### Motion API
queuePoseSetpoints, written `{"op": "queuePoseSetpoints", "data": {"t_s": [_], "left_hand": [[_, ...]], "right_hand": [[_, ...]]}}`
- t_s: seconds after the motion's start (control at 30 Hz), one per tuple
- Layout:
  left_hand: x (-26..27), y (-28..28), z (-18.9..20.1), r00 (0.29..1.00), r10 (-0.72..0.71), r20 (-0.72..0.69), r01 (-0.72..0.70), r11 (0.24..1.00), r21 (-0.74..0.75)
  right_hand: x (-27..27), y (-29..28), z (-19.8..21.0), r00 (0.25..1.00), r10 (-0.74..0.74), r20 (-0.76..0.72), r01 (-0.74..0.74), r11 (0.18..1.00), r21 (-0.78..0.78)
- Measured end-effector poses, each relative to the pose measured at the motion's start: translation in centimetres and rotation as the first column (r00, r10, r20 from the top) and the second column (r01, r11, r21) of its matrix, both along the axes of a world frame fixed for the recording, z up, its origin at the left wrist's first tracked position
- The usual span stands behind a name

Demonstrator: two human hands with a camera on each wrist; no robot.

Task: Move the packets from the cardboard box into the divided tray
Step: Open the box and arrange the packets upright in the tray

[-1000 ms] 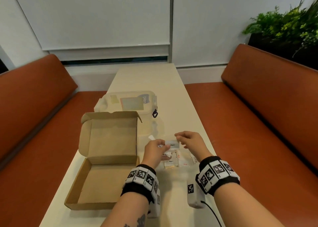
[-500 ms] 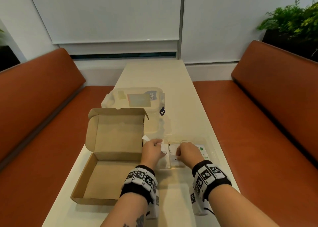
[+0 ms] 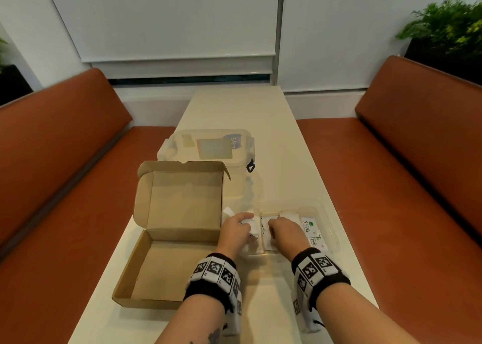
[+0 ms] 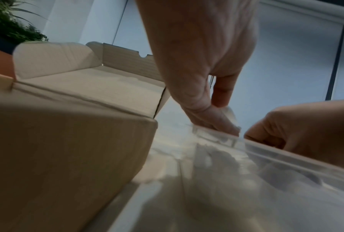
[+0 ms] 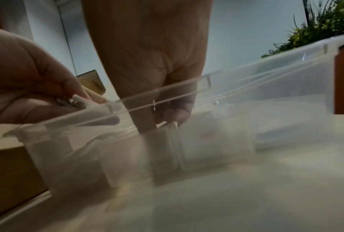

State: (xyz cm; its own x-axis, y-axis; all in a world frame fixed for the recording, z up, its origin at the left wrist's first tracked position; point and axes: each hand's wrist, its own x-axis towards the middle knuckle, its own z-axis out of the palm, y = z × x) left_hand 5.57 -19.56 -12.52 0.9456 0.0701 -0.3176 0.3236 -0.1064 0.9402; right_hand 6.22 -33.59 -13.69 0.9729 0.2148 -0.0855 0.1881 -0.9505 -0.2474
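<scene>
The open cardboard box [image 3: 177, 239] lies left of centre on the table, and no packets show inside it. Just to its right stands the clear divided tray [image 3: 327, 213]. Green-printed packets [image 3: 311, 233] lie in its right compartment. My left hand [image 3: 247, 222] is at the tray's left end and pinches a few white packets [image 4: 229, 115] between thumb and fingers. My right hand [image 3: 271, 229] reaches down into the middle compartment, fingers curled on a white packet [image 3: 266, 236] there. From the right wrist, the right hand's fingers [image 5: 177, 114] are seen below the tray rim [image 5: 236, 75].
A clear lidded storage container [image 3: 208, 148] stands behind the box. The narrow cream table [image 3: 247, 114] runs away from me between two orange benches [image 3: 417, 174]. The box's raised lid [image 3: 182, 195] stands close to my left hand.
Both hands came down from above the tray into it. The right hand lowered its packet into the middle compartment, and the left hand sank to the tray's left end.
</scene>
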Motion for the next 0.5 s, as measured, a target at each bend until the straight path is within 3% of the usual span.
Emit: {"op": "queuePoseSetpoints", "data": {"t_s": [0.2, 0.3, 0.4, 0.5], "left_hand": [[-0.3, -0.1, 0.3, 1.0, -0.025, 0.011, 0.025, 0.999, -0.029], [-0.5, -0.1, 0.5, 0.998, -0.043, 0.039, 0.043, 0.999, -0.016], [-0.8, -0.2, 0.8, 0.996, -0.068, 0.053, 0.069, 0.997, -0.031], [-1.0, -0.3, 0.9, 0.994, -0.078, 0.078, 0.082, 0.995, -0.057]], "right_hand": [[-0.1, -0.1, -0.2, 0.999, -0.029, -0.014, 0.03, 0.999, 0.017], [-0.1, 0.1, 0.3, 0.995, -0.103, -0.005, 0.102, 0.979, 0.178], [0.0, 0.1, 1.2, 0.968, -0.25, -0.026, 0.229, 0.832, 0.506], [-0.1, 0.2, 1.9, 0.951, -0.244, -0.187, 0.304, 0.643, 0.703]]}}
